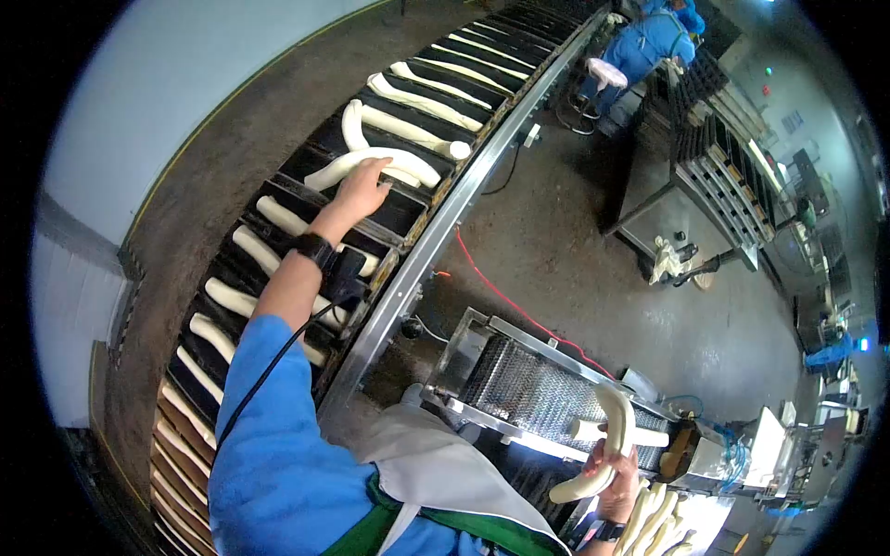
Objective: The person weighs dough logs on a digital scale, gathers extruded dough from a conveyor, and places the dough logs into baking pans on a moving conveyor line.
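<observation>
Dark, worn floor (556, 250) was seen around a long slanted line of black trays (399, 213), edged by a steel rail (397, 301). Pale dough-like lengths were laid across the trays, mostly one per slot. Beside the rail, a mesh belt (519, 394) was placed, with a loose length (649, 435) lying on it and a pile of lengths (654, 524) below. A co-worker in blue (649, 42) was bent over at the far end.

One arched length (413, 164) was touched on the trays by the left hand (360, 193), fingers slightly bent, thumb apart; whether it was pinched could not be told. A curved length (619, 417) was held above the mesh belt by the right hand (612, 473), fingers wrapped around it, both ends unsupported.

Risks, as judged: sagging or tearing of the held length could be caused by the one-handed grip. Sticking could be caused where the arched length was crowded against its neighbours. Denting could be caused by hard fingertip pressure. The black cable (264, 385) along the left sleeve (264, 371) could be caught on the tray edges if slack were left.
</observation>
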`<state>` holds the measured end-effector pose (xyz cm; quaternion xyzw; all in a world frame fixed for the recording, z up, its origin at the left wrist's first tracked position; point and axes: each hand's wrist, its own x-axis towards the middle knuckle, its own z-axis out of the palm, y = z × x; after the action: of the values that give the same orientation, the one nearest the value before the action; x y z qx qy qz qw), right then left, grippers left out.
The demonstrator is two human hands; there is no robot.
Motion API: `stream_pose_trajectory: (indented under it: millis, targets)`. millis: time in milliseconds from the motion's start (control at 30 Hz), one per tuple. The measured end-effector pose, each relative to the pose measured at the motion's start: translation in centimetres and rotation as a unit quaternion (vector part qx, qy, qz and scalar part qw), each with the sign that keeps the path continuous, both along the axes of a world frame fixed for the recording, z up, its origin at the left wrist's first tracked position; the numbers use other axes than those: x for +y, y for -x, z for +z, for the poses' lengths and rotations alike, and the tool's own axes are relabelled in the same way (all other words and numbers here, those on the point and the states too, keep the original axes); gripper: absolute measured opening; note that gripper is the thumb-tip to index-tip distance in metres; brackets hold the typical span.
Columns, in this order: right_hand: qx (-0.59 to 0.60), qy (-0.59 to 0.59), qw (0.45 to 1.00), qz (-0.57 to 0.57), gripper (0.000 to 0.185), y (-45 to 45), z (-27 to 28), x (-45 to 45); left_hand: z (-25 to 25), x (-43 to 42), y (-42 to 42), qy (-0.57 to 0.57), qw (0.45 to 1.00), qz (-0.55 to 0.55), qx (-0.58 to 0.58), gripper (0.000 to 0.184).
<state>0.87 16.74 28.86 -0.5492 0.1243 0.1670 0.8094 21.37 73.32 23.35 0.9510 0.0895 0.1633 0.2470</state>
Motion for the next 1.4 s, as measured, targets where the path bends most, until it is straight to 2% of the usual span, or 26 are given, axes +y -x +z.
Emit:
stream_pose_trajectory:
  millis: [100, 133, 200, 267, 333, 367, 400, 467, 500, 533, 600, 633, 667, 733, 800, 867, 933, 967, 1000, 1033, 1100, 1167, 1267, 1300, 1333, 1400]
  targets:
    - [0.005, -0.012, 1.000, -0.011, 0.060, -0.7, 0.7, 1.9, -1.7, 2.2, -3.7, -0.131, 0.990, 0.006, 0.048, 0.050]
    - [0.011, -0.025, 0.999, -0.028, 0.059, -1.0, 1.0, 2.5, -2.0, 2.6, -4.6, -0.131, 0.990, 0.000, 0.047, 0.050]
    - [0.016, -0.044, 0.998, -0.033, 0.058, -1.8, 1.0, 3.1, 0.0, 2.0, -5.3, -0.186, 0.971, 0.014, 0.147, 0.052]
    - [0.022, -0.079, 0.997, 0.006, 0.058, -2.8, 0.7, 3.4, -0.8, 2.6, -6.4, -0.177, 0.980, 0.049, 0.072, 0.059]
    - [0.026, -0.066, 0.998, 0.004, 0.058, -3.8, 0.7, 4.5, -1.0, 3.0, -6.5, -0.187, 0.972, 0.041, 0.136, 0.065]
    - [0.026, -0.026, 0.999, 0.023, 0.055, -4.5, 0.8, 5.2, -0.4, 3.0, -7.0, -0.192, 0.956, 0.038, 0.218, 0.071]
    - [0.025, 0.013, 0.999, 0.044, 0.052, -5.3, 1.0, 5.7, 0.2, 3.0, -7.1, -0.193, 0.956, 0.038, 0.219, 0.071]
    - [0.036, -0.007, 0.998, 0.051, 0.049, -6.8, 0.9, 6.3, 1.3, 3.0, -6.4, -0.143, 0.957, 0.038, 0.248, 0.067]
    - [0.038, -0.019, 0.997, 0.063, 0.052, -7.5, 0.5, 6.2, 0.7, 3.5, -6.0, -0.125, 0.974, 0.032, 0.185, 0.051]
    - [0.041, -0.031, 0.996, 0.075, 0.054, -8.1, 0.3, 6.0, 0.9, 3.9, -5.3, -0.128, 0.973, 0.037, 0.189, 0.051]
    - [0.042, -0.032, 0.995, 0.086, 0.054, -9.4, 0.4, 6.2, 3.5, 3.6, -3.1, 0.020, 0.983, 0.020, 0.184, 0.033]
    - [0.040, -0.029, 0.995, 0.092, 0.053, -10.1, 0.5, 6.2, 3.2, 5.0, -2.1, 0.206, 0.975, 0.013, 0.082, 0.028]
    - [0.045, -0.031, 0.994, 0.098, 0.053, -10.8, 0.6, 6.2, 3.0, 6.3, -1.3, 0.357, 0.934, 0.002, -0.028, 0.027]
    - [0.036, -0.012, 0.996, 0.083, 0.052, -11.8, 1.1, 6.2, 8.1, 6.5, 1.4, 0.541, 0.833, 0.099, -0.065, 0.025]
    - [0.030, -0.047, 0.993, 0.109, 0.051, -13.3, 2.1, 6.6, 9.5, 6.4, 1.6, 0.582, 0.774, 0.201, -0.147, 0.025]
    - [0.033, -0.034, 0.993, 0.112, 0.051, -14.5, 3.1, 6.3, 8.6, 6.9, 1.3, 0.565, 0.767, 0.255, -0.165, 0.040]
    - [0.038, -0.041, 0.991, 0.119, 0.051, -15.5, 3.0, 6.3, 2.5, 9.7, 0.9, 0.525, 0.798, 0.267, -0.124, 0.043]
    - [0.035, -0.050, 0.989, 0.135, 0.051, -16.0, 3.1, 5.7, 3.0, 7.7, 1.9, 0.508, 0.794, 0.330, -0.056, 0.043]
    - [0.032, -0.059, 0.986, 0.149, 0.051, -16.5, 3.3, 5.2, 3.3, 6.5, 2.6, 0.518, 0.785, 0.336, 0.052, 0.053]
    - [0.048, -0.061, 0.985, 0.157, 0.053, -16.6, 3.3, 4.5, -1.0, 8.0, 3.2, 0.456, 0.831, 0.312, 0.069, 0.061]
    - [0.050, -0.020, 0.984, 0.172, 0.052, -17.6, 2.5, 3.5, -1.7, 7.2, 3.1, 0.393, 0.869, 0.288, 0.088, 0.070]
    - [0.079, 0.068, 0.978, 0.180, 0.051, -18.8, 0.2, 2.0, -1.0, 4.4, 2.6, 0.453, 0.815, 0.339, 0.123, 0.088]
    - [0.074, 0.228, 0.915, 0.326, 0.056, -21.1, -2.0, 0.5, -2.1, 1.9, 3.1, 0.369, 0.845, 0.355, 0.155, 0.085]
    - [0.009, 0.234, 0.906, 0.353, 0.055, -21.6, -2.3, 0.2, -2.1, 1.2, 3.2, 0.391, 0.836, 0.360, 0.136, 0.080]
    - [0.033, 0.378, 0.823, 0.423, 0.049, -22.6, -1.9, -0.4, -1.7, 1.3, 3.1, 0.390, 0.835, 0.363, 0.136, 0.080]
    - [-0.205, 0.580, 0.677, 0.404, 0.044, -23.0, -7.8, -3.8, 0.0, 1.2, 2.7, 0.342, 0.844, 0.412, -0.026, 0.073]
